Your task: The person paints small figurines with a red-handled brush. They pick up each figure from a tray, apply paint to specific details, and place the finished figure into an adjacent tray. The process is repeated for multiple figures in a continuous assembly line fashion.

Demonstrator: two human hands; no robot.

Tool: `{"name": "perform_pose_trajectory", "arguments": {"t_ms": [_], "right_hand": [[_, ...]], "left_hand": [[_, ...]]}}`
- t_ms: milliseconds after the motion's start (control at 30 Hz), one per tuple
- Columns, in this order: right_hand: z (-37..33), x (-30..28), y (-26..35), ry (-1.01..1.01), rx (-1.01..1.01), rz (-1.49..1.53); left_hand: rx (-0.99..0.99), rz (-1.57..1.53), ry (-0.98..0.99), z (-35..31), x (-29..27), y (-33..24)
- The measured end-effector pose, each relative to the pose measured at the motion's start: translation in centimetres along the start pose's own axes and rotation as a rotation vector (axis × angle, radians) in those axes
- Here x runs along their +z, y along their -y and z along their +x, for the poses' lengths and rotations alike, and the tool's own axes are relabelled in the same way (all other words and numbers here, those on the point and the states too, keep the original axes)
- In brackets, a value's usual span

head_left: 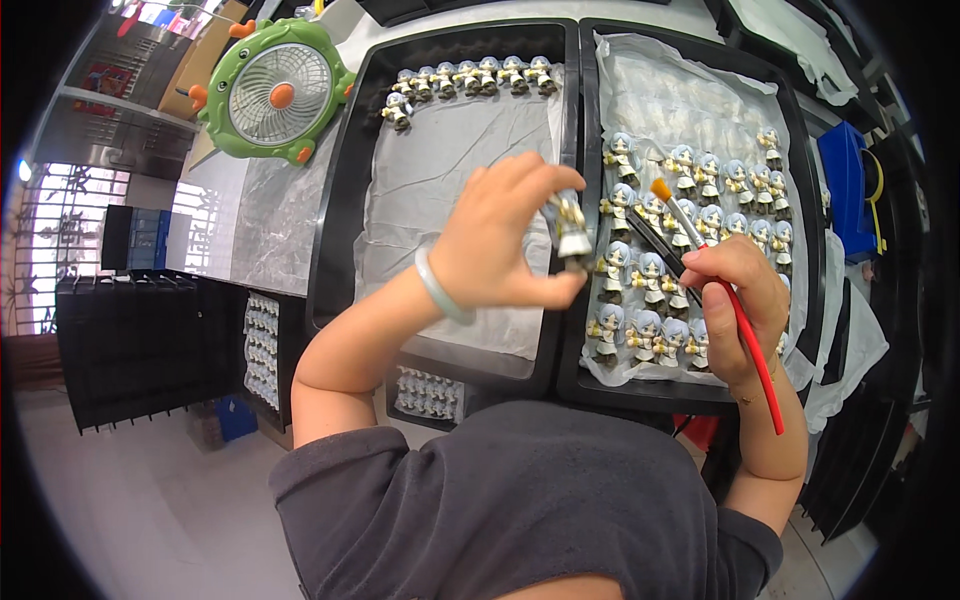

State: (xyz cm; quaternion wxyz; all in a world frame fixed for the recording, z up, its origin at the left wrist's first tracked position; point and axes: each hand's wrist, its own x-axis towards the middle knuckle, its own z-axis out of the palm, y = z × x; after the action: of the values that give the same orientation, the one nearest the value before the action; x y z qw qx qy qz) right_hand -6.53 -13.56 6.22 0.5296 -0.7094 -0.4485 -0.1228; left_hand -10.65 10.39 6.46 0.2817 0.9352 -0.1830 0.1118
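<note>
My left hand (500,235) is closed around a small figurine (571,232) with pale hair and a white outfit, gripped between thumb and fingers above the gap between two black trays. In my right hand (742,300) is a paintbrush (752,352) with a red handle and tan bristles, its tip pointing up and left. A slim black tool (655,240) lies along the brush in the same grip; its kind is unclear. Beneath my right hand, rows of similar figurines (710,172) lie on white lining in the right tray (655,393).
The left tray (343,215) has a row of figurines (488,72) along its far end. A green animal-shaped fan (282,95) stands at the far left, and a blue bin (848,190) at the right. More figurines (262,350) sit in trays lower down.
</note>
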Motion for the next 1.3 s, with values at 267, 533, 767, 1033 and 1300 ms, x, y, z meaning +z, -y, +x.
{"name": "perform_pose_trajectory", "arguments": {"t_ms": [267,533,767,1033,1300], "right_hand": [[0.2,0.4,0.3,0.003,0.014,-0.022],[0.0,0.2,-0.3,-0.002,0.054,-0.017],[0.2,0.5,0.1,0.012,0.022,-0.015],[0.0,0.5,-0.2,-0.004,0.035,-0.014],[0.1,0.6,0.2,0.019,-0.011,-0.003]], "left_hand": [[-0.405,0.385,-0.103,2.6,-3.6,18.2],[-0.441,0.729,0.194,1.4,-2.0,23.4],[-0.626,1.075,0.362,2.8,-3.9,22.8],[-0.619,1.060,0.337,2.0,-3.7,22.9],[-0.559,1.001,0.452,0.7,-5.4,22.2]]}}
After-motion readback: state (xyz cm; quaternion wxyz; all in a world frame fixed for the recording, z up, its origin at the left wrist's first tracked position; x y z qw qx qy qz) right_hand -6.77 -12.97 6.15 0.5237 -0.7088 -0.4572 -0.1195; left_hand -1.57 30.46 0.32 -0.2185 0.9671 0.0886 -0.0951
